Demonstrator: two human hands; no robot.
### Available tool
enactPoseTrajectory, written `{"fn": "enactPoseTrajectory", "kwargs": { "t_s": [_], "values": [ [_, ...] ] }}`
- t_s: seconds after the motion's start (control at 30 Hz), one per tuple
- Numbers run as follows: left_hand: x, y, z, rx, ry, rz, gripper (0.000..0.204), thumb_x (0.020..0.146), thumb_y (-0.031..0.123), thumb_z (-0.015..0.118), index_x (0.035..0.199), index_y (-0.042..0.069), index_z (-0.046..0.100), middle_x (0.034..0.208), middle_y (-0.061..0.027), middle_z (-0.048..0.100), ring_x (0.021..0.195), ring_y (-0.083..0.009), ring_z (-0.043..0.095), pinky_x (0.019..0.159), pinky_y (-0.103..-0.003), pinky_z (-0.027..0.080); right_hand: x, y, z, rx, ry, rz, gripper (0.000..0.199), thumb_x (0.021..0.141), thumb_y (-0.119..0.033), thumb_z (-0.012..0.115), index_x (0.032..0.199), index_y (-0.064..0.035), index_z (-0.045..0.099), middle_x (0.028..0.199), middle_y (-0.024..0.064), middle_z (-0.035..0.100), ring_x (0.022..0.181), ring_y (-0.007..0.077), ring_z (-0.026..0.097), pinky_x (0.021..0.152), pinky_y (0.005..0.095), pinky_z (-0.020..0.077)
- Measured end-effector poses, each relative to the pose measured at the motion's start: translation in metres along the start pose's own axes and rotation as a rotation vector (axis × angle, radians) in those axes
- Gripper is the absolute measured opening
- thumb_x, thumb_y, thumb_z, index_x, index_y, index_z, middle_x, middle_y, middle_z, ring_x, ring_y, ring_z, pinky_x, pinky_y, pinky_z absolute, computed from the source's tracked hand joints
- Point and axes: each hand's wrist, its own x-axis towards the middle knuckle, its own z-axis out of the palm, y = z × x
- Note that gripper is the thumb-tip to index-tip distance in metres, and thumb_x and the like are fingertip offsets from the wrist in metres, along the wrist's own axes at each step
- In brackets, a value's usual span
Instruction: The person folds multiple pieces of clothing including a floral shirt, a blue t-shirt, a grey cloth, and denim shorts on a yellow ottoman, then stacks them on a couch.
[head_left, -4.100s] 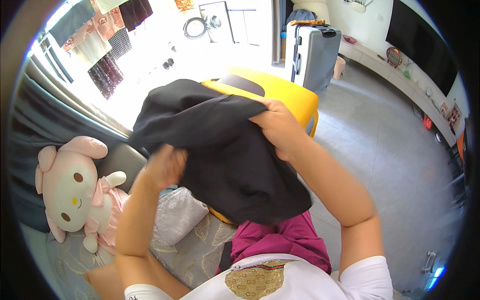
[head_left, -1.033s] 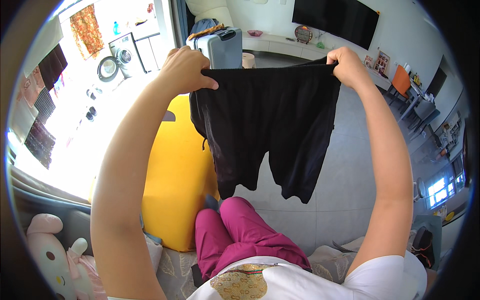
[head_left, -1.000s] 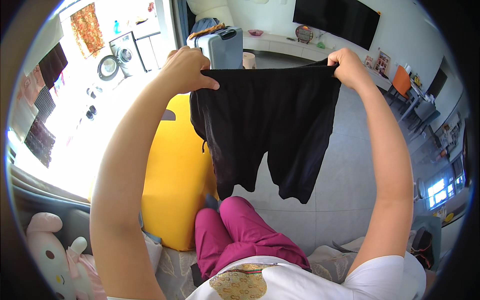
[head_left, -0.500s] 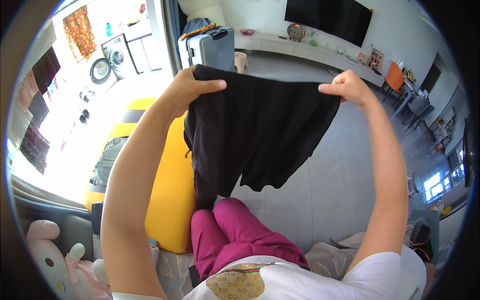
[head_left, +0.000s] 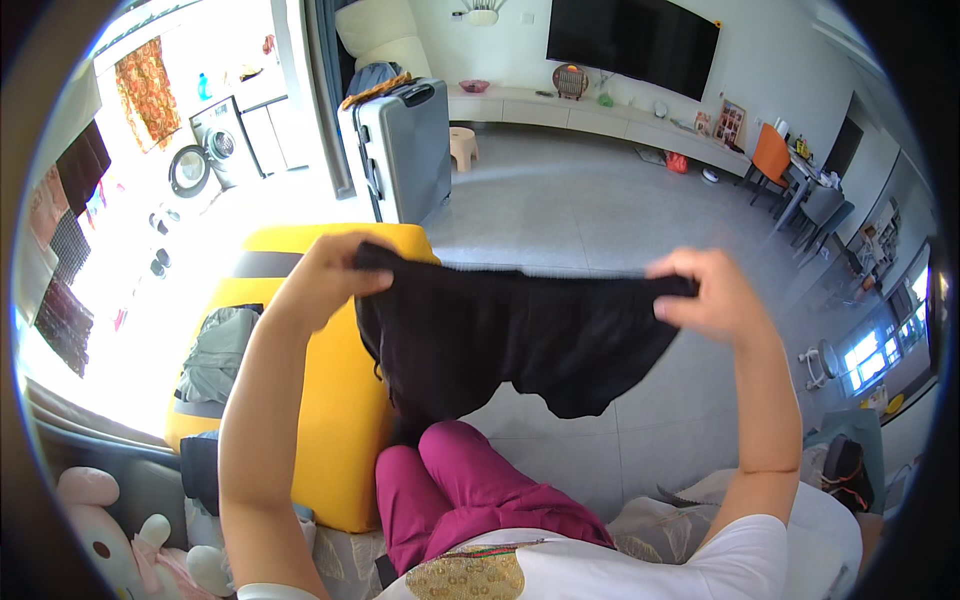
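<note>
A pair of black shorts [head_left: 510,335] hangs stretched between my hands by the waistband. At its left end my left hand [head_left: 335,275] is closed on the cloth, thumb on the near side. My right hand [head_left: 705,290], slightly blurred, pinches the other end. Both legs of the shorts dangle above my knees, and a short drawstring or cord shows at the left edge. Beneath them are my magenta trousers [head_left: 480,495].
Left of my knees stands a yellow ottoman [head_left: 340,440] with folded grey clothing [head_left: 215,355] on it. Farther off are a grey suitcase [head_left: 405,150], a small stool [head_left: 463,148] and a low television cabinet [head_left: 600,118]. A plush toy [head_left: 120,545] sits at the lower left.
Both hands have come down and nearer, lowering the shorts. The cloth looks shorter and swings. The view has tilted up a little, showing more of the suitcase and floor.
</note>
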Motion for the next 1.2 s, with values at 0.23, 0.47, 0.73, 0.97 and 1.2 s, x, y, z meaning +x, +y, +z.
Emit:
{"fn": "enactPoseTrajectory", "kwargs": {
  "t_s": [0.23,0.47,0.73,0.97,1.2],
  "values": [
    [0.027,-0.035,0.033,-0.678,-0.838,0.654,0.032,0.073,0.016,0.07,0.097,-0.004,0.062,0.093,-0.0202,0.063,0.089,-0.034,0.062,0.088,-0.049,0.048,0.015,-0.044,0.043,0.713,-0.529,-0.592,0.021,0.065,-0.004,0.073,0.086,-0.0039,0.072,0.126,0.0237,0.049,0.116,0.0335,0.049,0.099,0.0409,0.0374],
    [0.052,-0.017,0.094,-0.901,-0.424,0.164,0.033,0.076,0.013,0.075,0.101,0.004,0.055,0.101,-0.0072,0.062,0.09,-0.0155,0.062,0.079,-0.028,0.053,0.08,-0.039,0.086,0.66,-0.141,-0.478,0.013,0.077,0.0,0.067,0.088,-0.0045,0.062,0.139,0.0179,0.042,0.124,0.0258,0.045,0.106,0.0375,0.0298],
    [0.037,-0.032,0.101,-0.391,0.191,0.248,0.034,0.085,0.029,0.068,0.103,0.002,0.056,0.092,-0.0078,0.062,0.083,-0.0139,0.061,0.075,-0.026,0.051,0.102,-0.039,0.086,0.464,0.096,-0.584,0.02,0.082,-0.001,0.066,0.1,-0.005,0.061,0.099,0.0026,0.058,0.094,0.0129,0.054,0.086,0.0252,0.0422],
    [-0.006,-0.204,0.075,-0.138,0.21,-0.546,0.071,0.092,0.06,0.039,0.122,-0.004,0.047,0.098,-0.015,0.064,0.081,-0.0244,0.066,0.084,-0.035,0.048,0.123,-0.036,0.068,0.79,0.397,-0.365,0.017,0.084,-0.011,0.068,0.099,-0.0016,0.064,0.089,0.0002,0.064,0.082,0.0082,0.057,0.077,0.0227,0.0463],
    [-0.012,-0.192,0.126,-0.445,-0.318,-0.545,0.092,0.081,0.078,0.001,0.149,0.017,0.009,0.134,-0.0181,0.049,0.134,-0.0302,0.033,0.109,-0.051,0.02,0.14,-0.04,0.047,0.884,0.537,-0.359,0.016,0.085,-0.015,0.069,0.097,-0.0042,0.066,0.091,0.0012,0.066,0.083,0.0095,0.059,0.078,0.0231,0.0462]
  ]
}}
